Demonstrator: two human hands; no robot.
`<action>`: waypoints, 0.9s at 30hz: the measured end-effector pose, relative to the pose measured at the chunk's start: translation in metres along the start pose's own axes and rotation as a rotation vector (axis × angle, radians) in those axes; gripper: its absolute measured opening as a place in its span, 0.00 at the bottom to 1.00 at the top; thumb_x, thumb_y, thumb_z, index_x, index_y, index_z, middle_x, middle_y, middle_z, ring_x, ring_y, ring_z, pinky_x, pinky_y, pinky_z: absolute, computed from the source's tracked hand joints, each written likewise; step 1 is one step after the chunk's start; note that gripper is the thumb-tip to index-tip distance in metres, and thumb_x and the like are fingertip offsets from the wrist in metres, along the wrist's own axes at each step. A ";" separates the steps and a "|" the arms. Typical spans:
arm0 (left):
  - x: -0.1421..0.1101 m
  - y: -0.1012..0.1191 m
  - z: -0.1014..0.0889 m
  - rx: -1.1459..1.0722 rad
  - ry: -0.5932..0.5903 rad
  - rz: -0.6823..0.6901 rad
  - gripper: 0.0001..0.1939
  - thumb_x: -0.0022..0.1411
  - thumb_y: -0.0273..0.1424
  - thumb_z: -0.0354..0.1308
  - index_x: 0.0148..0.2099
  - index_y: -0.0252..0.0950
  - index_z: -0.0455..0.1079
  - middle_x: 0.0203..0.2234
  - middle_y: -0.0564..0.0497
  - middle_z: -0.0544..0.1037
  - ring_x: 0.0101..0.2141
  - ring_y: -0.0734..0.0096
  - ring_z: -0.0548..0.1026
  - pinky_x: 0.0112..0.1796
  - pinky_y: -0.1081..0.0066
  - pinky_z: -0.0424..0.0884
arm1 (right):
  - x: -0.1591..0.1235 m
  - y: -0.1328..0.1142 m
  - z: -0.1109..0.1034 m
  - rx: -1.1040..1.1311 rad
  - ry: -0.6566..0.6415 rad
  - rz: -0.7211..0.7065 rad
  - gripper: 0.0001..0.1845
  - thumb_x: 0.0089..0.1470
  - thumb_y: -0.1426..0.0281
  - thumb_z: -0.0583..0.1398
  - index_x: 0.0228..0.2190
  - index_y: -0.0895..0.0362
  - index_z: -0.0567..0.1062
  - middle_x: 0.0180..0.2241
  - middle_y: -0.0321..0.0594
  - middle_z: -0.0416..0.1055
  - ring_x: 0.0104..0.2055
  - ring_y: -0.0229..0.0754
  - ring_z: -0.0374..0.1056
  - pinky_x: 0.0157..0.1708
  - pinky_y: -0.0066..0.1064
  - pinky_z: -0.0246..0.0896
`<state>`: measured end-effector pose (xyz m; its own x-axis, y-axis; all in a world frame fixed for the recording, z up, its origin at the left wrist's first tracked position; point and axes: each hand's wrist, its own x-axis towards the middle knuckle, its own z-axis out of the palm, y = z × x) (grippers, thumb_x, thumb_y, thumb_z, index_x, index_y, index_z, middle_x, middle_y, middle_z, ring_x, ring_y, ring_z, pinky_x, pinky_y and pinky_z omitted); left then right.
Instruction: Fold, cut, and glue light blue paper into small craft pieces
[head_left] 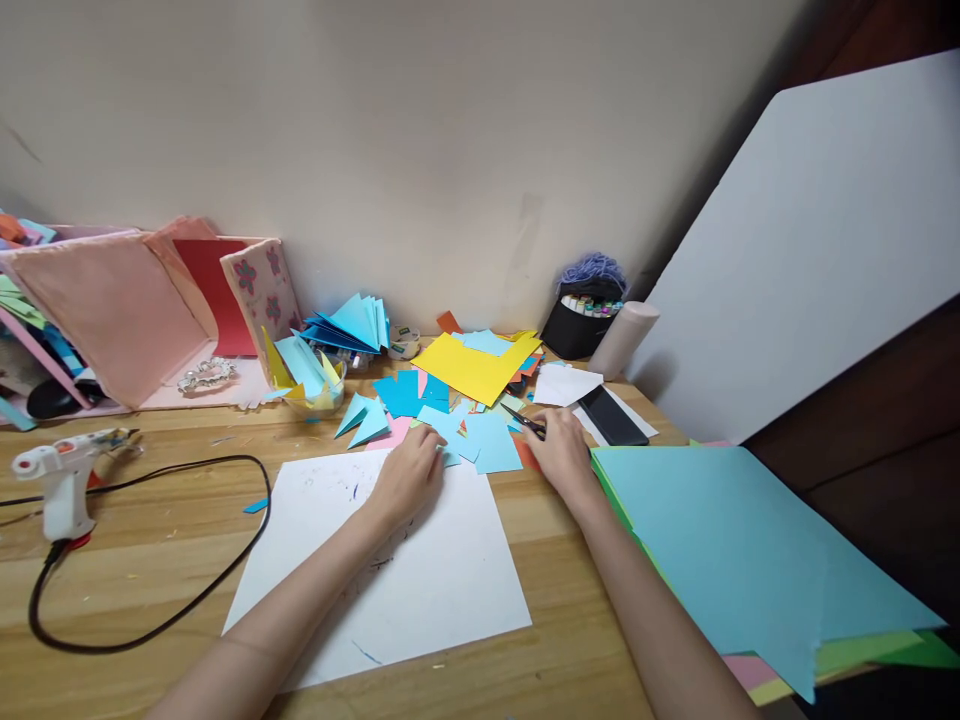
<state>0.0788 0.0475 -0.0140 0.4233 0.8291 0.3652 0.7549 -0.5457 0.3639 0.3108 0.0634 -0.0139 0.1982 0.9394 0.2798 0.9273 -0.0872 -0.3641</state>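
Note:
My left hand (411, 470) is over the upper part of a white sheet (442, 560), its fingers curled closed on a light-blue piece of paper (448, 428). Its fingertips are partly hidden. To the right, my right hand (566, 450) grips a pair of dark scissors (529, 424), with the blades pointing up and left toward the paper scraps. Between the hands lies a light-blue square (493, 444). Beyond it are a yellow sheet (472, 370), darker blue pieces (409, 393) and a folded light-blue piece (365, 420).
A glue gun (67, 475) with a looping black cord (262, 500) occupies the left. Behind are a pink box (112, 310) and a clear cup (322, 395). A phone (613, 416), a black marker holder (574, 330), a pale cylinder (625, 340) and stacked coloured sheets (750, 540) are at right.

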 end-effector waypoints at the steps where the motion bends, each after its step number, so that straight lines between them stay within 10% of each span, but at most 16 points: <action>1: -0.002 0.001 0.002 -0.027 -0.029 0.029 0.12 0.60 0.23 0.41 0.41 0.36 0.63 0.39 0.45 0.68 0.41 0.64 0.67 0.35 0.67 0.66 | -0.002 -0.005 0.003 0.070 -0.051 -0.015 0.16 0.48 0.64 0.58 0.37 0.61 0.69 0.39 0.51 0.66 0.44 0.50 0.63 0.42 0.36 0.56; 6: -0.007 0.003 0.006 -0.138 -0.077 0.064 0.11 0.59 0.23 0.42 0.41 0.37 0.63 0.38 0.46 0.69 0.38 0.65 0.68 0.36 0.66 0.65 | -0.011 -0.020 0.015 0.221 -0.219 0.048 0.26 0.40 0.63 0.63 0.40 0.64 0.67 0.39 0.52 0.67 0.42 0.49 0.65 0.40 0.34 0.58; 10: -0.007 0.002 0.007 -0.190 -0.072 0.047 0.11 0.60 0.24 0.42 0.41 0.37 0.63 0.37 0.47 0.69 0.38 0.66 0.68 0.37 0.66 0.65 | -0.011 -0.021 0.014 0.327 -0.333 0.109 0.15 0.42 0.66 0.61 0.33 0.61 0.70 0.28 0.42 0.70 0.35 0.45 0.68 0.36 0.32 0.59; 17: -0.007 -0.001 0.010 -0.183 -0.083 0.050 0.10 0.60 0.25 0.42 0.41 0.37 0.62 0.38 0.48 0.69 0.38 0.67 0.68 0.37 0.66 0.66 | -0.010 -0.025 0.018 0.227 -0.167 0.095 0.29 0.38 0.68 0.64 0.44 0.64 0.64 0.41 0.51 0.67 0.47 0.51 0.62 0.45 0.36 0.55; 27: -0.007 -0.001 0.007 -0.181 -0.091 0.046 0.10 0.61 0.27 0.41 0.42 0.37 0.62 0.37 0.47 0.69 0.37 0.66 0.68 0.37 0.65 0.65 | -0.009 -0.021 0.022 0.283 -0.222 0.118 0.16 0.38 0.67 0.63 0.31 0.58 0.68 0.40 0.48 0.63 0.44 0.47 0.63 0.44 0.34 0.56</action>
<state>0.0784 0.0431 -0.0236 0.5047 0.8061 0.3088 0.6353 -0.5891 0.4994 0.2831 0.0638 -0.0282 0.1959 0.9801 0.0333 0.7715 -0.1331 -0.6221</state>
